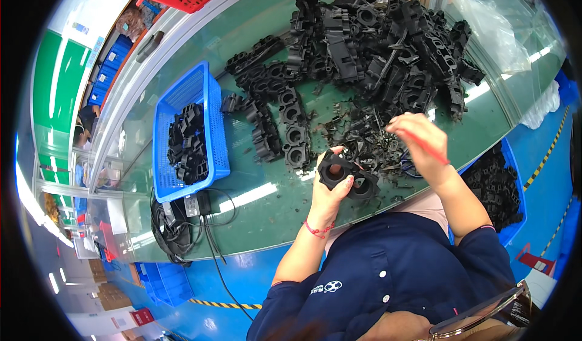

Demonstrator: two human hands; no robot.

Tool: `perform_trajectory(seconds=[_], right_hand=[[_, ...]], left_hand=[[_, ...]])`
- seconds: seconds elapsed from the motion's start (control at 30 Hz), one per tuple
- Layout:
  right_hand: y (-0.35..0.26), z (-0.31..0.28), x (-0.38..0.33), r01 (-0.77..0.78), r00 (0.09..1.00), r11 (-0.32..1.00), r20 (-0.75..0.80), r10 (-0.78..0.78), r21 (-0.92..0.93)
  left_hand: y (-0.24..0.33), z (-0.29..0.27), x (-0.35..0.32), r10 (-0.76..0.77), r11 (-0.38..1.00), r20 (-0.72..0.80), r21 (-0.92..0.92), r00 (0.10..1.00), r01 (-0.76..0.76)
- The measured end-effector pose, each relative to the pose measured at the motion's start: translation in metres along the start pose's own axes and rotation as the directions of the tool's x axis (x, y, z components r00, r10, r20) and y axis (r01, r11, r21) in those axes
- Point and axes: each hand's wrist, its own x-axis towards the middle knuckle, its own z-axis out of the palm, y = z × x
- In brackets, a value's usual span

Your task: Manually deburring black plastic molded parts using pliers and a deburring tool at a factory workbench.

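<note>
While our left grip (pixel 330 198) holds black housing (pixel 357 177) over counter (pixel 257 220), right grip (pixel 424 140) is closed around red tool (pixel 428 146), apart from housing. We judge this piece unfinished; parts (pixel 189 150) in blue basket (pixel 219 136), left of grips, maybe done; big pile (pixel 418 41) beyond grips likely left.

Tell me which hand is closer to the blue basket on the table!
Left. The left hand holds a black part to the right of the blue basket; the right hand, with a red tool, is farther right.
</note>
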Motion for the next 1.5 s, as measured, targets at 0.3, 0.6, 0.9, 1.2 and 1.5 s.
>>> perform_trajectory(seconds=[0.3,0.6,0.9,1.2,1.5], right_hand=[[-0.011,0.019,-0.012,-0.468,0.883,0.651,0.339,0.324,0.597],[-0.015,0.027,-0.016,-0.564,0.826,0.608,0.396,0.401,0.559],[-0.005,0.032,-0.018,0.197,0.964,0.971,0.209,-0.166,-0.135],[0.0,0.003,0.026,-0.071,0.993,0.99,-0.082,0.081,0.12],[-0.009,0.019,-0.007,-0.551,0.834,0.644,0.385,0.396,0.53]], left_hand=[[-0.008,-0.005,0.003,0.132,0.939,-0.061,0.327,0.989,-0.105],[-0.01,0.0,0.002,0.189,0.899,-0.074,0.415,0.979,-0.142],[-0.013,0.008,-0.002,0.139,0.851,-0.071,0.518,0.988,-0.082],[-0.012,-0.003,-0.003,-0.103,0.976,0.026,0.197,0.994,0.096],[-0.016,-0.012,0.005,0.031,0.988,-0.073,-0.149,0.997,-0.041]])
